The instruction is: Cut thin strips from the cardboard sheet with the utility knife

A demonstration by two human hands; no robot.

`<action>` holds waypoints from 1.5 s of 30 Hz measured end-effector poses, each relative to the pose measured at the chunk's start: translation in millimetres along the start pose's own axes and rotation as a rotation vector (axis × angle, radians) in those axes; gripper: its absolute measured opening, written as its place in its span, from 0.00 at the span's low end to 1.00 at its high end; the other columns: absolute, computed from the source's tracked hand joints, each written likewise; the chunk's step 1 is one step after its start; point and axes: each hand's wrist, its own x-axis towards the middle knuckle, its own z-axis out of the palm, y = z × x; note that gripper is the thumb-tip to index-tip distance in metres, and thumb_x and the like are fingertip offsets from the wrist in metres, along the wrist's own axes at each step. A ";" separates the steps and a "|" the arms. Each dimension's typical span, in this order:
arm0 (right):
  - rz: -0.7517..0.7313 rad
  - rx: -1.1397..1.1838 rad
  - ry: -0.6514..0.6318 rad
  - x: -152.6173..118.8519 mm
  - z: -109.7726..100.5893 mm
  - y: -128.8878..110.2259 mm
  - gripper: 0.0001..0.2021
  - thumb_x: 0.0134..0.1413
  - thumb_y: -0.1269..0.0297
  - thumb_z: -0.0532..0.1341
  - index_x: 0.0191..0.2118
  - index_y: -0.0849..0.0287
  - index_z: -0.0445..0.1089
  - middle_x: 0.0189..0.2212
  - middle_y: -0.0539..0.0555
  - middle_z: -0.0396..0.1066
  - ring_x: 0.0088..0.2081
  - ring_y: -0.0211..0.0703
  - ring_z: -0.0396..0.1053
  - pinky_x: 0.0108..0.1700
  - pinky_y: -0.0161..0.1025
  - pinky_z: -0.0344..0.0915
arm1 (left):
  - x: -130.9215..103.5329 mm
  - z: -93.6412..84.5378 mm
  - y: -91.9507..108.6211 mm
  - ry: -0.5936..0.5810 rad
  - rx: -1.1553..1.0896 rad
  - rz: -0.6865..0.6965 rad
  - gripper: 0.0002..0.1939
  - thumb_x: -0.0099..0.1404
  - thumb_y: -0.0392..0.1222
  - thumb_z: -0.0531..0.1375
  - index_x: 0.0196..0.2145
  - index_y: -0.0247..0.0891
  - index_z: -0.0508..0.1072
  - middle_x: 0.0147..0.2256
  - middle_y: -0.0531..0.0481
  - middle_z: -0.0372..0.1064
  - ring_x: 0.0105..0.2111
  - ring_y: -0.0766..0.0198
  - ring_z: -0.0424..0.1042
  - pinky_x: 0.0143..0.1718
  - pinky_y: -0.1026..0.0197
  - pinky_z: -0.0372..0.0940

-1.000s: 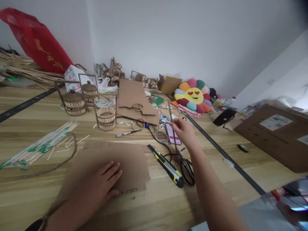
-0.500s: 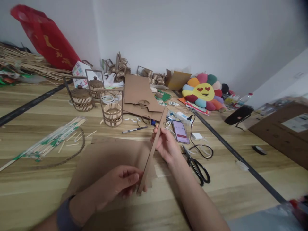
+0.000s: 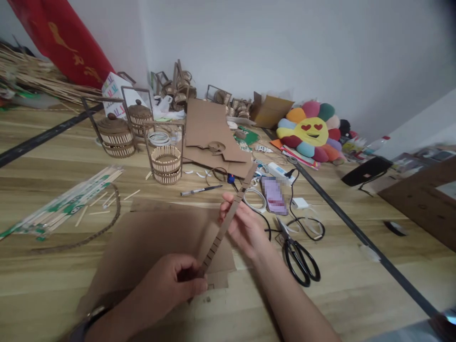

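A narrow cardboard strip (image 3: 225, 227) slants between my two hands, with dark cross lines along its visible face. My left hand (image 3: 180, 278) is closed round its lower end, the thumb on top. Farther up, my right hand (image 3: 245, 225) grips the strip from behind and the right side, its fingertips showing past the left edge. Below the strip lies a flat cardboard sheet (image 3: 153, 247) on the wooden table (image 3: 42, 285). Black-handled scissors (image 3: 297, 254) rest to the right of my right forearm.
Small stick buckets with handles, one an open bucket (image 3: 166, 166), stand at the back left. Packed sticks (image 3: 71, 202) and a curved brown strip (image 3: 107, 221) lie left. Beyond my hands are a pen (image 3: 201, 190), cut cardboard (image 3: 204, 126), a phone (image 3: 274, 194) and cables (image 3: 306, 228).
The strip has been turned so that its face with dark lines now shows. My left hand has moved slightly left and closed further round the lower end. The view has shifted a little.
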 end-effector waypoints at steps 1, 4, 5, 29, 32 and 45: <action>0.012 -0.012 -0.005 -0.3 0.4 1.8 0.16 0.46 0.60 0.73 0.42 0.57 0.77 0.31 0.50 0.76 0.32 0.35 0.70 0.37 0.30 0.67 | -0.1 0.1 -0.1 0.059 0.074 0.027 0.18 0.55 0.56 0.61 0.27 0.35 0.72 0.24 0.54 0.62 0.27 0.64 0.60 0.28 0.65 0.53; 0.036 -0.039 -0.014 -0.7 1.1 7.1 0.15 0.46 0.56 0.72 0.40 0.57 0.77 0.31 0.51 0.76 0.33 0.37 0.71 0.37 0.32 0.66 | -0.1 -1.1 -0.7 0.148 0.194 0.073 0.17 0.58 0.54 0.58 0.28 0.36 0.74 0.25 0.53 0.65 0.29 0.62 0.63 0.30 0.64 0.54; 0.035 -0.056 -0.018 -0.8 1.1 8.7 0.15 0.46 0.55 0.72 0.39 0.57 0.78 0.32 0.51 0.76 0.34 0.37 0.70 0.37 0.32 0.66 | 0.1 -1.6 -1.1 0.148 0.203 0.082 0.17 0.59 0.54 0.57 0.29 0.36 0.75 0.26 0.52 0.66 0.29 0.61 0.64 0.30 0.64 0.55; -0.632 -1.368 -0.365 -46.8 26.9 32.9 0.04 0.60 0.69 0.58 0.37 0.56 0.69 0.29 0.52 0.71 0.31 0.41 0.68 0.34 0.37 0.63 | 5.7 -16.9 -3.7 0.110 -0.798 0.042 0.19 0.52 0.51 0.72 0.25 0.36 0.68 0.23 0.56 0.64 0.22 0.71 0.61 0.23 0.69 0.58; -0.629 -1.374 -0.414 -47.1 27.4 33.2 0.02 0.58 0.69 0.59 0.35 0.56 0.68 0.29 0.52 0.72 0.31 0.41 0.68 0.35 0.38 0.62 | 4.7 -15.6 -4.7 0.094 -0.811 0.021 0.19 0.52 0.50 0.72 0.27 0.36 0.67 0.23 0.57 0.65 0.23 0.71 0.62 0.24 0.69 0.58; 0.288 -0.960 -0.348 -44.5 27.6 29.0 0.06 0.53 0.68 0.58 0.29 0.59 0.71 0.19 0.43 0.57 0.21 0.32 0.51 0.21 0.31 0.47 | 6.7 -12.0 -3.1 0.199 -0.458 0.074 0.21 0.54 0.56 0.65 0.31 0.36 0.66 0.23 0.58 0.64 0.22 0.70 0.61 0.24 0.66 0.57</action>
